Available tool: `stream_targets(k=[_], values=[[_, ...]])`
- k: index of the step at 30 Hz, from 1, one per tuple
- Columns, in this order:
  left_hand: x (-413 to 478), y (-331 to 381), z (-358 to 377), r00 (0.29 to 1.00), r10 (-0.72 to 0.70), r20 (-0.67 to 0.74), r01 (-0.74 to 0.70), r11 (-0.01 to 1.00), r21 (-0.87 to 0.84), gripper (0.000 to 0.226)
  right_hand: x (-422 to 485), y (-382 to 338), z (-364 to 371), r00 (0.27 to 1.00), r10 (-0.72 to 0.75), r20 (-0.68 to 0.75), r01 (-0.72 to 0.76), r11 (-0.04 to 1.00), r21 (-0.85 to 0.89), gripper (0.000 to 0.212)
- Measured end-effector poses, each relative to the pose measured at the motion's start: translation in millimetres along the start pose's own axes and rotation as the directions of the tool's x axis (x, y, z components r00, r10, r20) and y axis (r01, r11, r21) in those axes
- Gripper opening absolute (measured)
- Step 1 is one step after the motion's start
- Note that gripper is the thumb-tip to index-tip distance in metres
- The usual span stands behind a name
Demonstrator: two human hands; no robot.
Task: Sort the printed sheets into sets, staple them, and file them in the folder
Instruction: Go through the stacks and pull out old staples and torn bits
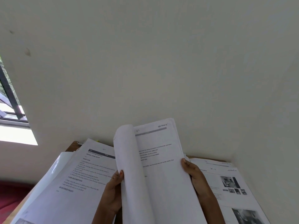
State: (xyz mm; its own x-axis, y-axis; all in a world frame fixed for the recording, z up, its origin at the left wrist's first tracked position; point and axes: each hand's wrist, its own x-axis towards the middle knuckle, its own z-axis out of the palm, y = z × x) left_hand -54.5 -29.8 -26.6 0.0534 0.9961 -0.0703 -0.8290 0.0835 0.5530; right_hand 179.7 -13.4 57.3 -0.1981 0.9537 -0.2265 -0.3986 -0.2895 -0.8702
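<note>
I held the stack (161,175) up in front of me with both hands, its long axis running away from me and up toward the wall (145,62). My right hand (195,173) gripped its right edge, thumb on the face of the page headed "SECTION 2", the other fingers hidden behind. My left hand (113,188) was curled round the leaves (127,159) I had peeled leftward off the front; they bowed over in a loose roll just above that hand. So neither hand was free: both grasped paper.

The move to come, as I judged it, turned on where each leaf belonged. The left pile (80,175) lay just outside my left hand, text side up, its long axis slanting away to the right. The right pile (229,191), with small photographs on it, lay just outside my right hand and partly under it. Each pile was nearest the hand on its own side, so a peeled leaf would drop most easily to the left.

By count: one stack in my grip, two hands on it, one pile to the left, and to the right at least three overlapping sheets. How many sheets the stack held I could not tell. A glossy white cover (54,167) lay beyond the left pile; whether that was the folder I could not say. A metal clip (79,144) showed at the table's (72,147) far corner. No stapler was in sight.
</note>
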Motion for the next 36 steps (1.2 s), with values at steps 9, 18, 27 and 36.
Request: stream_targets(k=[9, 18, 27, 36], values=[[1.0, -19.0, -28.8, 0.937, 0.066, 0.343, -0.014, 0.988, -0.151, 0.057, 0.0, -4.8, 12.0, 0.998, 0.017, 0.065, -0.017, 1.000, 0.004, 0.043], [13.3, -31.7, -38.1, 0.971, -0.012, 0.238, 0.049, 0.987, -0.153, 0.061, 17.1, -70.2, 44.0, 0.959, -0.040, 0.280, 0.216, 0.743, -0.634, 0.034], [7.5, -34.2, -0.9, 0.992, 0.091, 0.090, -0.047, 0.914, -0.404, 0.067, 30.7, -124.0, 60.2, 0.886, -0.281, 0.368, 0.441, 0.272, -0.855, 0.018], [3.3, -17.7, -3.7, 0.995, -0.019, -0.096, -0.015, 0.940, -0.342, 0.084, -8.2, -190.3, 37.8, -0.022, -0.919, 0.393, 0.398, -0.368, -0.840, 0.030]])
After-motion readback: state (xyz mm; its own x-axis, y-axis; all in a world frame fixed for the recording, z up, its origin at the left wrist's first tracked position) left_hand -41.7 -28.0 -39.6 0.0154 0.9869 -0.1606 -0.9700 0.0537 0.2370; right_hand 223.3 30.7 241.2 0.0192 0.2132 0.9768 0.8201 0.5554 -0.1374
